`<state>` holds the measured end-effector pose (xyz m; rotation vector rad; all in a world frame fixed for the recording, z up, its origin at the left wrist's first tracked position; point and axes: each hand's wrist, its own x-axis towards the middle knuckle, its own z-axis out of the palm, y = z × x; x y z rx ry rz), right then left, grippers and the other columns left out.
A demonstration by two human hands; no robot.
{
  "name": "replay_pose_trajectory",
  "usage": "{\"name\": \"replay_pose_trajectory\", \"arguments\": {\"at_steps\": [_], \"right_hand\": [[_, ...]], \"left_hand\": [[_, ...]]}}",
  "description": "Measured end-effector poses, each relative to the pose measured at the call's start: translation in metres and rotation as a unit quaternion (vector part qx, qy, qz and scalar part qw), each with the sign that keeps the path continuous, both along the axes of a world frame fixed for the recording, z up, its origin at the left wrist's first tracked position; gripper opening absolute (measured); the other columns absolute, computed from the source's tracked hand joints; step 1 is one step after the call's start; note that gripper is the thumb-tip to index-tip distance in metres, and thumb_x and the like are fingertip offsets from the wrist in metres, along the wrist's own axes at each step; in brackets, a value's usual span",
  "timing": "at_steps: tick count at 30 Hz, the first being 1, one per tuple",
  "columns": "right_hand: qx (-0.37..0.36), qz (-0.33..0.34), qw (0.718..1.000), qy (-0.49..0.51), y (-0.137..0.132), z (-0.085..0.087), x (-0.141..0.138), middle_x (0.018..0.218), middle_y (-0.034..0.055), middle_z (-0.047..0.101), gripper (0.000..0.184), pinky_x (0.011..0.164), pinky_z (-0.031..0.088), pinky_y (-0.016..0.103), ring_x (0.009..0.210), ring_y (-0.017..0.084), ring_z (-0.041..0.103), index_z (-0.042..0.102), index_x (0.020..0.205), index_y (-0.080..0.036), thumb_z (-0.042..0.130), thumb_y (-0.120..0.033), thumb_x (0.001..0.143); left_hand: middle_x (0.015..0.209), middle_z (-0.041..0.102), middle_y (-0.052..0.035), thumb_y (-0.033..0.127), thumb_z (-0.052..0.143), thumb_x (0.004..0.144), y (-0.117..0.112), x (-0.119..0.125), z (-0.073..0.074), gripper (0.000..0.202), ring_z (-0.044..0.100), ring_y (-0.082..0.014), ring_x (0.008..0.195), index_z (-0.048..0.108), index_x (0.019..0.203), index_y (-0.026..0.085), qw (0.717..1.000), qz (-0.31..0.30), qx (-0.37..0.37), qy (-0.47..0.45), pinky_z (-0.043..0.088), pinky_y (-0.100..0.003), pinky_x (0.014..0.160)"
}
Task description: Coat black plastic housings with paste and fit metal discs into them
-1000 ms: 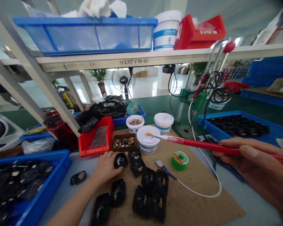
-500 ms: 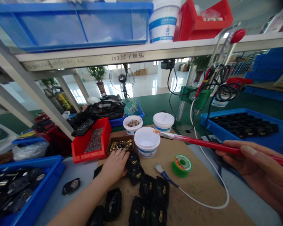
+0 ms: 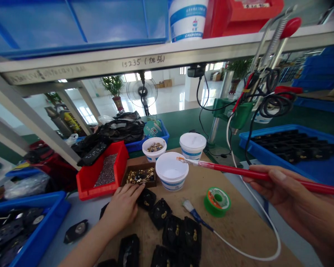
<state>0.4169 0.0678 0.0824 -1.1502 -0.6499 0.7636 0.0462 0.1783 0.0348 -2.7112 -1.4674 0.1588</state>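
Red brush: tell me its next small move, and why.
Probably dip the red brush into the nearest white tub: the right hand holds the brush, and its bristles show against the tub's open mouth.

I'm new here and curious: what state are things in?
Long red-handled paintbrush: in right hand.
Left hand: palm down by black plastic parts, grip unclear.
Round white plastic front tub: open.
Round white rear left tub: open, holding small parts.
Red plastic bin: open, holding grey bits.
Brown box: open, holding brassy parts.
Green plastic spool: lying flat.
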Motion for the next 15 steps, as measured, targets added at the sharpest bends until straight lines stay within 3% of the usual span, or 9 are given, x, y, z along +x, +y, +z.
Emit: {"name": "replay_pose_trajectory", "arguments": {"at_steps": [5,9,15], "right_hand": [[-0.041,0.084,0.994,-0.061,0.014,0.001,-0.001,0.091,0.0099,0.074,0.039,0.07,0.059,0.02,0.081,0.022,0.072,0.076,0.091,-0.021,0.087,-0.047,0.063],[-0.066,0.16,0.971,-0.164,0.035,0.012,-0.014,0.084,0.0061,0.075,0.029,0.068,0.058,0.023,0.079,0.021,0.071,0.075,0.09,-0.021,0.077,-0.045,0.073],[-0.065,0.171,0.932,-0.312,0.071,0.015,-0.039,0.079,0.0043,0.072,0.023,0.064,0.052,0.029,0.073,0.022,0.068,0.073,0.084,-0.021,0.058,-0.039,0.081]], "left_hand": [[0.128,0.061,-0.0227,0.045,0.052,0.083,-0.012,0.018,0.001,0.058,0.052,-0.0384,0.118,0.06,0.125,0.006,0.997,0.073,0.017,-0.006,0.039,-0.053,0.097],[0.124,0.063,-0.024,0.049,0.055,0.078,-0.004,0.026,-0.005,0.062,0.053,-0.0408,0.118,0.063,0.12,0.004,0.996,0.092,0.002,0.006,0.039,-0.055,0.096],[0.137,0.056,-0.0196,0.036,0.054,0.076,0.011,0.012,-0.022,0.06,0.048,-0.035,0.128,0.056,0.13,0.01,0.992,0.12,-0.019,0.021,0.037,-0.048,0.101]]}}
